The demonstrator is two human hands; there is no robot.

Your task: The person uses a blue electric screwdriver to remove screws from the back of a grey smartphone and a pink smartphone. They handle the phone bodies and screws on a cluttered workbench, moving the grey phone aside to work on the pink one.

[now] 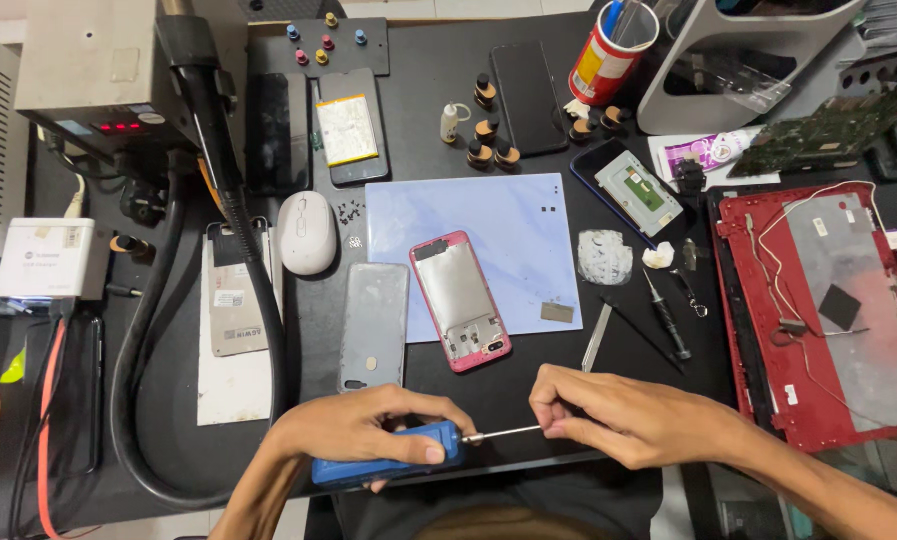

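The left hand (369,425) is closed around the blue plastic handle of a screwdriver (394,458), fingers curled over the top and the thumb pressed along its near side. The tool lies level just above the front edge of the black desk (439,120), its thin silver metal shaft (504,433) pointing toward the right hand (619,415). That hand is nearly shut, its thumb and forefinger pinched together on the tip of the shaft while the other fingers fold loosely behind.

Just beyond the two hands a pink-framed phone chassis (461,300), stripped of its back, lies tilted on a pale blue rectangular work mat (509,225). A grey phone back cover (374,325) lies beside the mat on its left, and a white oval computer mouse (307,232) sits behind that. To the right of the mat rest a slim metal pry tool (597,338) and a small black precision screwdriver (667,320), well apart from the hands. Further right lies a red laptop lid shell (824,310) with thin white wires across it. A black hot-air hose (149,330) loops along the left side of the desk.
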